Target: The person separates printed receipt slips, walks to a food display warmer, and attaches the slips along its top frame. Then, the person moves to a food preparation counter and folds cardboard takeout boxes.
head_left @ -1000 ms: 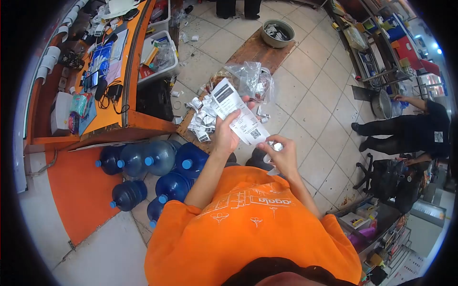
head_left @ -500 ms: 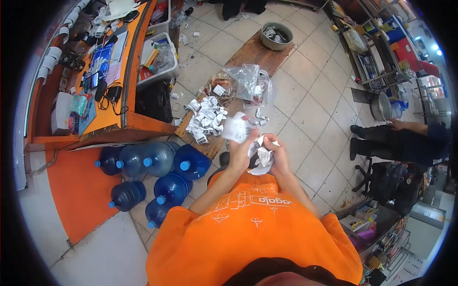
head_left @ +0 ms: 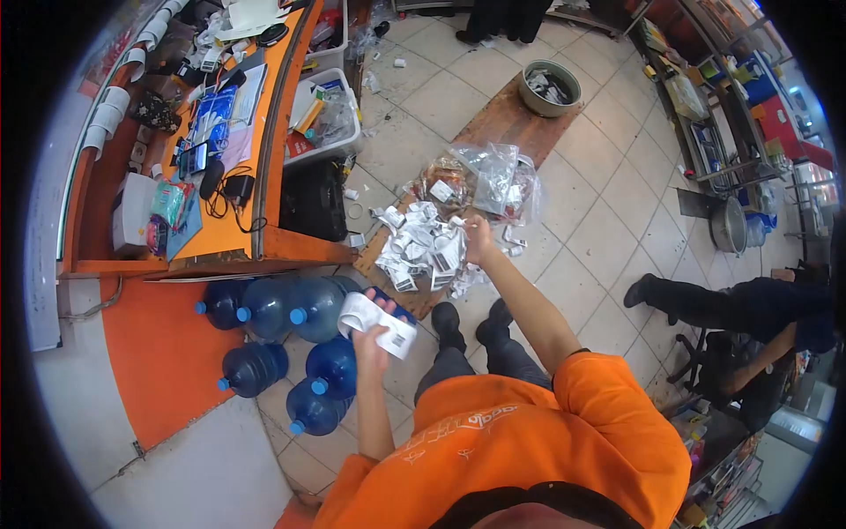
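My left hand (head_left: 372, 346) is closed around a curled white printed paper strip (head_left: 388, 328), over the blue water bottles. My right hand (head_left: 477, 236) reaches out to the right edge of a heap of crumpled white papers (head_left: 419, 242) on a low wooden board (head_left: 487, 126). Its fingers are bent together at the papers, and what they hold, if anything, is too small to make out. Beyond the heap lie clear plastic bags (head_left: 500, 181), and a round metal pan (head_left: 550, 87) with papers inside stands at the board's far end.
Several blue water bottles (head_left: 330, 366) stand left of my legs. A cluttered orange desk (head_left: 231, 181) and a white plastic bin (head_left: 324, 115) are at the left. At the right a person in dark clothes (head_left: 749, 300) is beside a black chair; shelves (head_left: 705, 123) line the wall.
My hands have separated: the left moved down-left with the paper strip, the right moved forward to the heap. The crumpled paper is gone from near my body. The camera view has shifted.
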Demonstrator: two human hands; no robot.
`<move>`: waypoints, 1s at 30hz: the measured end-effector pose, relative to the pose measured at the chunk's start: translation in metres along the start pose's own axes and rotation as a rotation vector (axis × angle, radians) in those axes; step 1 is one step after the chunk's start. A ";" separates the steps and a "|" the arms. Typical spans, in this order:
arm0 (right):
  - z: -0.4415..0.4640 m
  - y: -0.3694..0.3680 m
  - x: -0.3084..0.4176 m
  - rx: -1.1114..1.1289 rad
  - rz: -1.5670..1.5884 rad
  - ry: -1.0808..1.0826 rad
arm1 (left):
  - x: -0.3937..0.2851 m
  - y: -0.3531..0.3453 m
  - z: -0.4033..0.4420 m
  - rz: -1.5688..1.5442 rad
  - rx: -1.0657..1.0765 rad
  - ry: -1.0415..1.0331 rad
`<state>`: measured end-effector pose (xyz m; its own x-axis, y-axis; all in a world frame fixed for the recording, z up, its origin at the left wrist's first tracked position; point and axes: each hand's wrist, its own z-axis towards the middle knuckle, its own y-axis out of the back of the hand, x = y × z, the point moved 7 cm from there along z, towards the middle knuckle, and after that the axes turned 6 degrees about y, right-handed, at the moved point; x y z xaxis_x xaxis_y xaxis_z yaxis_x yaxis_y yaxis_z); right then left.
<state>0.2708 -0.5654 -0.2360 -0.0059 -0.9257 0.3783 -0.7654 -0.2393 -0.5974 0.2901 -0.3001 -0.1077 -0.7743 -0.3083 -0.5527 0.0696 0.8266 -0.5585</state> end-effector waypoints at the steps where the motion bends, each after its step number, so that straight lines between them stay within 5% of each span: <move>1: 0.020 0.008 0.000 -0.093 -0.032 0.059 | 0.010 0.003 -0.002 0.017 0.004 0.045; 2: 0.035 0.014 -0.004 -0.089 -0.025 0.054 | 0.020 0.005 -0.003 0.035 0.007 0.093; 4: 0.037 0.022 0.010 -0.121 0.099 0.371 | 0.037 -0.003 -0.001 -0.217 0.091 0.239; 5: 0.032 0.030 0.014 -0.194 0.111 0.549 | 0.042 -0.004 0.000 -0.092 0.062 0.226; 7: 0.045 0.100 0.000 -0.444 -0.982 0.730 | 0.046 -0.017 0.009 0.061 0.102 0.216; 9: -0.013 0.107 -0.013 -0.166 -1.494 0.702 | 0.051 -0.037 0.024 0.171 0.161 0.201; 12: -0.083 0.175 -0.055 0.260 -1.940 0.115 | 0.056 -0.069 0.053 0.362 0.207 0.166; 13: -0.105 0.206 -0.060 0.241 -2.109 -0.207 | 0.060 -0.089 0.062 0.294 0.241 0.274; 17: -0.178 0.280 -0.026 -0.130 -1.962 -0.491 | 0.101 -0.203 0.094 0.363 0.423 0.384; 20: -0.171 0.307 0.041 -0.200 -1.146 0.260 | 0.162 -0.307 0.104 0.475 0.683 0.457; 22: -0.218 0.262 0.138 -0.383 -0.499 0.333 | 0.225 -0.362 0.111 0.420 0.776 0.551; 23: -0.228 0.254 0.183 -0.360 -0.454 0.465 | 0.253 -0.395 0.104 0.434 0.827 0.593; 24: -0.231 0.258 0.227 -0.286 -0.588 0.835 | 0.280 -0.424 0.094 0.447 0.876 0.635; 26: -0.251 0.252 0.296 -0.278 -0.558 1.053 | 0.328 -0.475 0.085 0.495 0.991 0.671; 30: -0.258 0.246 0.378 -0.117 -0.792 0.773 | 0.364 -0.568 0.086 0.458 0.979 0.513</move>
<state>-0.0854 -0.8988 -0.0577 0.1430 -0.0821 0.9863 -0.7859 -0.6151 0.0628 0.0229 -0.9225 -0.0446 -0.6979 0.3287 -0.6363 0.6817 0.0325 -0.7310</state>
